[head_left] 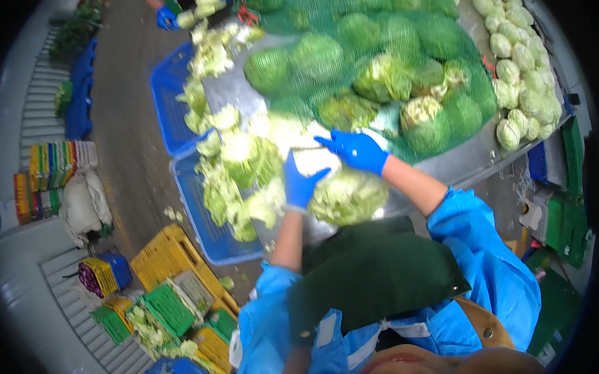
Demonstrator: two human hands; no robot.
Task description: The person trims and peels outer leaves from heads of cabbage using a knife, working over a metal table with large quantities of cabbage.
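Both my hands wear blue gloves over the near left part of a metal table. My left hand (302,182) grips a pale, trimmed cabbage (315,161), thumb and fingers apart around its side. My right hand (356,152) is closed at the cabbage's far right, index finger stretched along a thin, dark knife blade (306,148) that lies across the cabbage top; the handle is hidden in the palm. Just nearer me sits a leafy light green cabbage (350,197). Loose cut leaves (251,159) lie heaped left of my left hand.
Green net sacks (380,36) full of cabbages cover the far table. Trimmed pale cabbages (523,80) are piled along the right. Blue crates (205,220) stand at the table's left edge, leaves hanging over them. Another person's gloved hand (167,18) shows far left. Yellow crates (173,257) stand lower left.
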